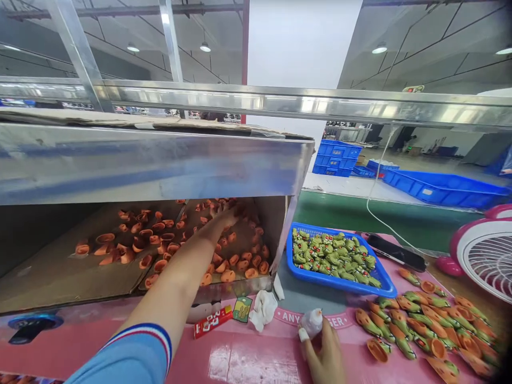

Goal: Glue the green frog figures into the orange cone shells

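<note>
My left hand (pixel 230 214) reaches far into a metal cabinet (pixel 160 160), fingers closed down among several small orange toy parts (pixel 168 245) spread on cardboard; what it holds I cannot make out. My right hand (pixel 326 352) rests low on the pink mat (pixel 248 352), gripping a small white bottle (pixel 312 322) with a white cap. Several green-and-orange toy pieces (pixel 424 320) lie on the mat to the right of that hand.
A blue tray (pixel 382 285) of green toy figures (pixel 332 255) sits beside the cabinet. A pink fan (pixel 484 256), a black device (pixel 396 252) with a white cable, a red packet (pixel 213 321), crumpled white cloth (pixel 262 308) and blue bins (pixel 440 186) are around.
</note>
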Tool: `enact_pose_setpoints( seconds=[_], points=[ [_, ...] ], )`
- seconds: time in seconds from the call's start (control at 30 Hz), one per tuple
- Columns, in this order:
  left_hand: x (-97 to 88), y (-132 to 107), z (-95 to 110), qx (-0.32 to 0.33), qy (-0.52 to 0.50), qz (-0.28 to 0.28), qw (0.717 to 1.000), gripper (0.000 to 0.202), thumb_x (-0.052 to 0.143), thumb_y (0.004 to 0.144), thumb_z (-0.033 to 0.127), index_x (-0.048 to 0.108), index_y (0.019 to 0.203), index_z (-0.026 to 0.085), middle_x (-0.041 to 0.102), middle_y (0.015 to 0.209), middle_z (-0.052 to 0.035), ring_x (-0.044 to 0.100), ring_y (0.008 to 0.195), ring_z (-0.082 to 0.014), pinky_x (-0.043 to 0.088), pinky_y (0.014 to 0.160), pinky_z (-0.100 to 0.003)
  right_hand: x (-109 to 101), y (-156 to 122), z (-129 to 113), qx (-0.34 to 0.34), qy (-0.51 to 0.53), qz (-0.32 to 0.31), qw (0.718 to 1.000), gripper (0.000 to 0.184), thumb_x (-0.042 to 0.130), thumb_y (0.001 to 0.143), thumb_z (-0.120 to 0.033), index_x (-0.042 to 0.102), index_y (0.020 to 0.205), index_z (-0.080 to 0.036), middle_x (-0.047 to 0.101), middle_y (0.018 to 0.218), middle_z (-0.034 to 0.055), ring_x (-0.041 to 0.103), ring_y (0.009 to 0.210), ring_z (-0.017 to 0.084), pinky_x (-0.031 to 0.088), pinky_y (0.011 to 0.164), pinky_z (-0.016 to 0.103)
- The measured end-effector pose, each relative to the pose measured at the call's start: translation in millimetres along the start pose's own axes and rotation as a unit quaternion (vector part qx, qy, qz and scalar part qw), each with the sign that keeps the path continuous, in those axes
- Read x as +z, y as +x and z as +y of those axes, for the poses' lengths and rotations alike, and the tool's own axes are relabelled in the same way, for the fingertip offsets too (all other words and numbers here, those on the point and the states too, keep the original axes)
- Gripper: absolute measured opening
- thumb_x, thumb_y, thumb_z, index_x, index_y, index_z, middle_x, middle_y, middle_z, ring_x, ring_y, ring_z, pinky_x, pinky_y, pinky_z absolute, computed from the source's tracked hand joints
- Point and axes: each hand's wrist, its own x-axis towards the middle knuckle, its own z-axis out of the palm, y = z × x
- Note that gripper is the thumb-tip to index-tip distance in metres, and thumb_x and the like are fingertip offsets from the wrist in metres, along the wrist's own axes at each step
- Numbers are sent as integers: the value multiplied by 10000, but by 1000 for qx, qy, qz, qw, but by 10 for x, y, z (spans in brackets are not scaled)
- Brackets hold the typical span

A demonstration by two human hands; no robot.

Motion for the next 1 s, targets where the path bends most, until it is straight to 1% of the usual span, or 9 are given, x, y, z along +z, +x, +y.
enact_pose_setpoints(
  seconds=[0.1, 0.17, 0.27, 0.33, 0.4, 0.47, 0.6, 0.83, 1.0],
  points=[
    [148, -10, 64, 59, -4, -44, 997, 430, 505, 796, 332, 429, 1193, 185, 422, 1272, -98, 428, 1114, -267, 317, 912, -518, -17, -17, -49, 13, 3, -13, 1000, 419, 506, 720, -417, 469, 1052, -165, 585, 969, 99, 546, 896, 256, 443, 760, 366],
    [153, -95, 13, 97, -11, -77, 992, 491, 531, 769, 361, 410, 1225, 225, 398, 1316, -82, 384, 1163, -272, 267, 953, -500, -40, -28, -105, 22, -5, -27, 999, 420, 490, 735, -412, 448, 1070, -163, 576, 963, 93, 535, 892, 249, 431, 763, 367],
    [11, -266, -167, 128, -29, -118, 984, 468, 548, 743, 378, 469, 1190, 260, 446, 1301, -43, 393, 1170, -246, 298, 959, -378, -77, -35, -171, 33, -20, -49, 998, 410, 474, 746, -409, 437, 1070, -159, 567, 943, 88, 523, 872, 248, 417, 749, 368],
    [-146, -376, -298, 128, -39, -134, 982, 365, 511, 767, 378, 554, 1100, 236, 545, 1205, -40, 474, 1099, -219, 365, 901, -311, -90, -34, -188, 34, -25, -53, 998, 406, 470, 749, -408, 432, 1067, -159, 559, 946, 88, 515, 872, 249, 408, 748, 368],
    [-294, -470, -389, 118, -47, -134, 983, 311, 458, 805, 383, 610, 989, 183, 635, 1045, -49, 563, 966, -201, 421, 826, -317, -93, -31, -189, 28, -27, -52, 998, 401, 470, 750, -406, 431, 1066, -161, 551, 955, 89, 507, 881, 251, 401, 749, 367],
    [-386, -544, -410, 104, -49, -111, 987, 337, 426, 825, 392, 605, 941, 131, 649, 940, -43, 591, 879, -206, 443, 782, -361, -91, -27, -184, 17, -26, -48, 998, 397, 468, 754, -403, 430, 1069, -163, 545, 964, 92, 500, 892, 254, 397, 748, 366],
    [-322, -618, -252, 90, -48, -64, 993, 308, 459, 814, 381, 580, 945, 130, 628, 914, -45, 585, 849, -193, 438, 776, -395, -88, -23, -184, 5, -24, -38, 999, 385, 477, 754, -376, 429, 1072, -166, 545, 953, 89, 501, 880, 255, 396, 722, 358],
    [4, -544, 116, 62, -115, -56, 990, 197, 491, 811, 298, 576, 897, 143, 593, 961, -55, 559, 858, -170, 444, 766, -383, -89, -25, -209, 1, -5, -24, 1000, 358, 485, 750, -359, 447, 1049, -166, 543, 951, 91, 490, 876, 256, 388, 725, 363],
    [-145, -609, 278, 31, -264, -29, 964, 188, 551, 750, 330, 533, 716, 146, 614, 803, -27, 591, 783, -176, 470, 672, -328, -112, -19, -271, 3, 6, -16, 1000, 323, 493, 745, -344, 472, 1021, -177, 551, 912, 76, 492, 845, 246, 384, 721, 360]
  ],
)
